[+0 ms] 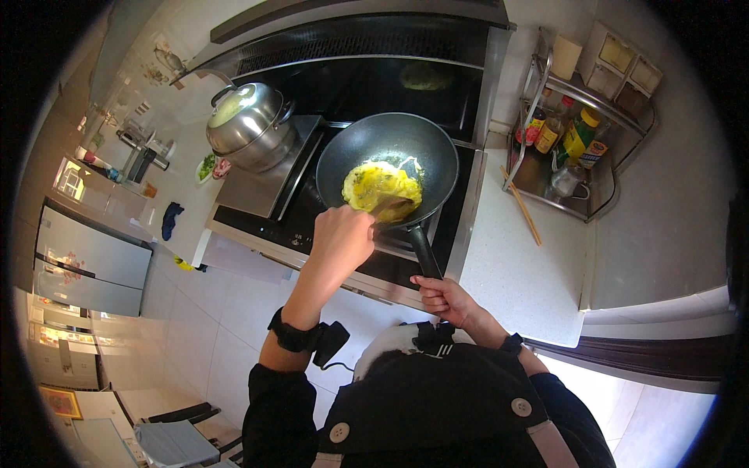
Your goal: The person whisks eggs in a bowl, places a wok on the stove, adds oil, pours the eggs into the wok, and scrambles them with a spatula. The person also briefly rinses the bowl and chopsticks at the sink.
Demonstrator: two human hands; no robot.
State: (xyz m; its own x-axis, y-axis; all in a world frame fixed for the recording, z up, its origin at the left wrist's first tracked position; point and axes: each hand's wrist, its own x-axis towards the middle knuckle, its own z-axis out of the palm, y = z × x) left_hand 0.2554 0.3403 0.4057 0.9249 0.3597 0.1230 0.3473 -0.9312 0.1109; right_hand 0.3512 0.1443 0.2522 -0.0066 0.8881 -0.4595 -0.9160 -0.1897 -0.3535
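A dark frying pan (446, 156) sits on the black stove, and a yellow egg (378, 181) with set, paler edges lies in it. My left hand (345, 236) is closed over the pan's near rim, around a brown spatula (396, 206) whose blade is at the egg's near side. The spatula's handle is mostly hidden by my fingers. At the end of the black pan handle (424, 251), my right hand (443, 298) is closed with its fingers curled around the tip.
Left of the pan stands a lidded steel pot (248, 132) on a metal cover plate (269, 191). A plate with greens and meat (209, 168) is beyond it. At right are chopsticks (521, 207) on the white counter (499, 273) and a rack (538, 179) of bottles.
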